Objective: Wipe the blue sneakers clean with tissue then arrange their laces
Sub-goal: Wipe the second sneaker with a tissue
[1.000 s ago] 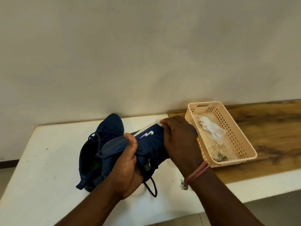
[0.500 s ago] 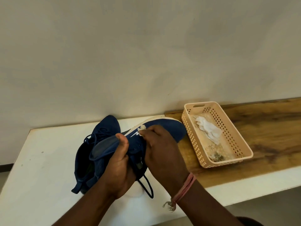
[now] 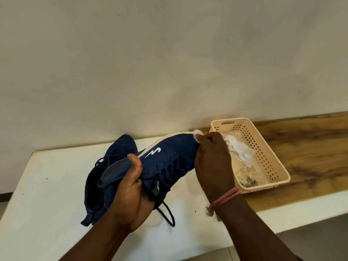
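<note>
Right hand point(image 3: 213, 162) pinches a small wad of white tissue point(image 3: 197, 134) at its fingertips and presses it against the toe end of a blue sneaker point(image 3: 169, 159); fingers curled, back of hand facing the camera, pink thread band point(image 3: 225, 197) around the wrist. Left hand point(image 3: 131, 193) grips the same sneaker at the heel and collar, thumb point(image 3: 134, 163) on top over the ankle opening, remaining fingers wrapped underneath and mostly hidden. The sneaker is held up off the surface, tilted with toe pointing up and right toward the basket, white logo point(image 3: 153, 152) on its side facing up, white sole edge visible along the far side, lace eyelets and dark laces toward the camera. One dark lace end point(image 3: 168, 215) hangs down below the left hand in a loop and reaches the white table point(image 3: 43, 213). Second blue sneaker point(image 3: 105, 162) lies on the white table just behind and left of the held one, partly hidden by it, toe pointing away toward the wall, opening toward the camera. To the right, a beige perforated plastic basket point(image 3: 263, 147) sits on a wooden board point(image 3: 310, 147), just beside the right hand; inside it are crumpled white tissues point(image 3: 238, 148) and some greyish debris at the near end. Plain pale wall point(image 3: 169, 63) behind everything.
</note>
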